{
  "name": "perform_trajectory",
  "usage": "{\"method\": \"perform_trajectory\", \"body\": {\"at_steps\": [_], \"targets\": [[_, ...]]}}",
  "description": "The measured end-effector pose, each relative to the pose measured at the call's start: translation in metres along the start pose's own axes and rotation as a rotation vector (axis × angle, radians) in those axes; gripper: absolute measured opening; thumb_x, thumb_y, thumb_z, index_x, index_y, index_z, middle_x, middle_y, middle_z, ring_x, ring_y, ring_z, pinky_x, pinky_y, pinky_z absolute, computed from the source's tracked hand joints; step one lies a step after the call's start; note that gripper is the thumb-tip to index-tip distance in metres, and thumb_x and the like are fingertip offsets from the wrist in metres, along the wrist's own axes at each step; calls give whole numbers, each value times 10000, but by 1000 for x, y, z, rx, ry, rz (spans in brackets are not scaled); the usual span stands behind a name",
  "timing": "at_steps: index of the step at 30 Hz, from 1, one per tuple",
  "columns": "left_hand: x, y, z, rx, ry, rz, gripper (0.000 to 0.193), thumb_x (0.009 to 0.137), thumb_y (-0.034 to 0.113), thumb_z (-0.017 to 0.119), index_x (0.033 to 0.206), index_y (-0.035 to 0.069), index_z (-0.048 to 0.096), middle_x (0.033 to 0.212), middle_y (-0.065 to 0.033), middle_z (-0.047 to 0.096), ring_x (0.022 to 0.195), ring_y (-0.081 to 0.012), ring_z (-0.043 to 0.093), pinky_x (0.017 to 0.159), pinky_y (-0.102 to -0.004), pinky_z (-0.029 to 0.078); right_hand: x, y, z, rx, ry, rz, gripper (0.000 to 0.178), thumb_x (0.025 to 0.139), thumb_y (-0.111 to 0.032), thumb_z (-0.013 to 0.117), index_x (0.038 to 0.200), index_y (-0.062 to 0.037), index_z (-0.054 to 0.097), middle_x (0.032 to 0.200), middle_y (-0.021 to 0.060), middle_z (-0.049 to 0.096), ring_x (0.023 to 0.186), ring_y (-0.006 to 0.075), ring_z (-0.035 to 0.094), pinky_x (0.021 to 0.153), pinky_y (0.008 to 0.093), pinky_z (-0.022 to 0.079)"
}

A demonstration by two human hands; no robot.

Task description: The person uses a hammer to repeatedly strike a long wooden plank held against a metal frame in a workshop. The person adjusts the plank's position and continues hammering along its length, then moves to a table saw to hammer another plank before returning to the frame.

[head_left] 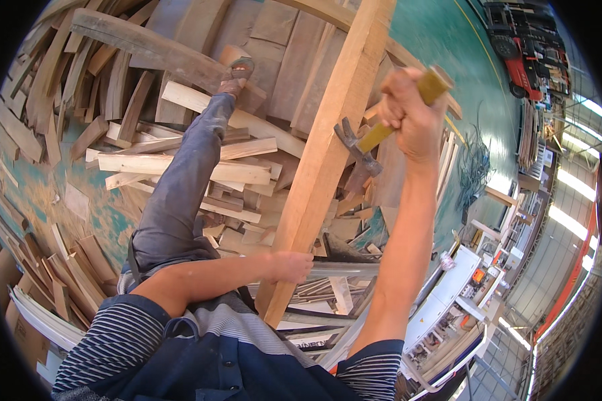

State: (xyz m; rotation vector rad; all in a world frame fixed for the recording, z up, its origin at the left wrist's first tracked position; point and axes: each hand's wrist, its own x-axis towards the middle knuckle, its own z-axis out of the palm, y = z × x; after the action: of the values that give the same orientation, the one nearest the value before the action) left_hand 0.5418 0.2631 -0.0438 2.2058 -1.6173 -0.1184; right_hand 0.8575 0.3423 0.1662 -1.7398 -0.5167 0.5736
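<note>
A long, squared wooden beam (326, 127) slants from beside my body up to the top of the view. My left hand (291, 266) reaches across its lower part, closed over the beam's right edge; the fingertips are partly hidden. Raised on the right, my right hand (411, 110) grips a claw hammer (377, 139) by its yellow handle. The dark metal head points down and left, its claw overlapping the beam's right edge; whether it touches the wood I cannot tell.
Loose boards (180, 167) lie piled around my outstretched leg, whose foot is on stacked timber. More offcuts (73, 274) stand at lower left. A red forklift (525, 70) stands far right, on green floor, near a tangle of dark cable (473, 160). White machinery (441, 287) stands at right.
</note>
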Motion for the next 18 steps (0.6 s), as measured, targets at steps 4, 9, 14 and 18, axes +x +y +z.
{"method": "perform_trajectory", "body": {"at_steps": [4,9,14,18], "targets": [[-1,3,-2,14,17,-12,513,590,518,871,994,232,732,1043,43,680,1095,-181,603,1065,-367,384,-3,-2,24,-199,-159,-46,307,930,-320,820,848,-35,739,609,-43,555,504,70,486,493,246,384],[1,2,-3,-3,-17,-17,541,584,521,875,1013,227,726,1058,33,679,1112,-180,597,1073,-359,384,-43,-8,5,-123,205,-177,259,921,-278,838,854,-40,762,679,-7,634,602,83,572,554,248,422],[1,1,-5,-5,-47,-16,591,570,529,890,1043,214,730,1083,31,673,1131,-177,591,1085,-355,381,-80,1,-1,144,372,-318,199,918,-178,826,883,-8,728,664,25,625,584,90,559,540,238,409],[1,-4,-8,-54,-19,31,628,523,519,920,987,151,712,1060,6,665,1122,-203,588,1044,-355,407,-95,10,-5,154,451,-338,161,891,-102,794,951,36,738,657,30,616,560,96,549,526,242,407]]}}
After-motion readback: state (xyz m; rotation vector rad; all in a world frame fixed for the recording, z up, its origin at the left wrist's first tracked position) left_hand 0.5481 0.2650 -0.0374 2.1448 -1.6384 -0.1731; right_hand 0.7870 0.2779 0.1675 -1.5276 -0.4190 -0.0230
